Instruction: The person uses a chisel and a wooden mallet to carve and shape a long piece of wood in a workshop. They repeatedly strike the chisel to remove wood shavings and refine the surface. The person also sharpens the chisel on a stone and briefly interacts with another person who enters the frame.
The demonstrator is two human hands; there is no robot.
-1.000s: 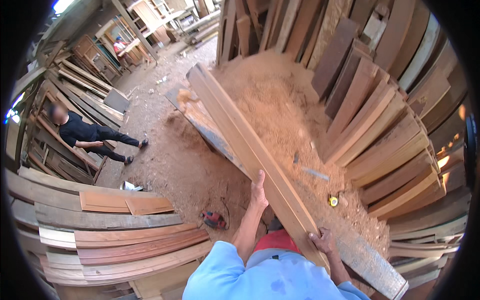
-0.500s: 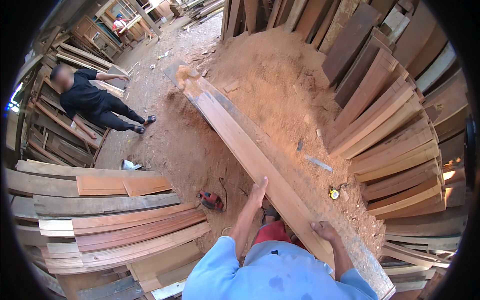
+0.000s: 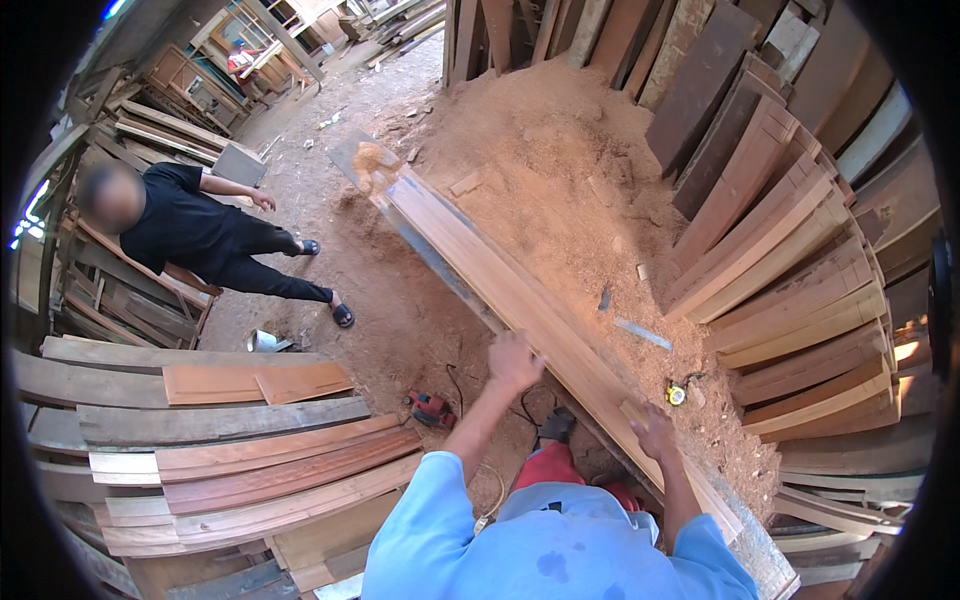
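Note:
A long reddish-brown wooden plank (image 3: pixel 560 315) lies lengthwise on a narrow, dusty work board (image 3: pixel 745 530), running from the far left toward my right side. My left hand (image 3: pixel 515 362) is at the plank's near long edge, its fingers bent against the wood; their tips are partly hidden. Farther down the plank, my right hand (image 3: pixel 657 435) touches its top with fingers apart. A heap of sawdust (image 3: pixel 372 163) covers the far end of the work board.
A red power tool (image 3: pixel 430 410) with a cord sits on the ground at left. Stacked boards (image 3: pixel 290 440) lie beyond it; more planks (image 3: pixel 760 200) lean at right. A tape measure (image 3: pixel 676 393) and metal strip (image 3: pixel 643 333) lie in sawdust. A person in black (image 3: pixel 210 225) stands at left.
The plank has turned and shifted right on the work board, baring the board's left edge. My left hand has moved over the plank's near edge; my right hand has loosened. The person in black has stepped closer.

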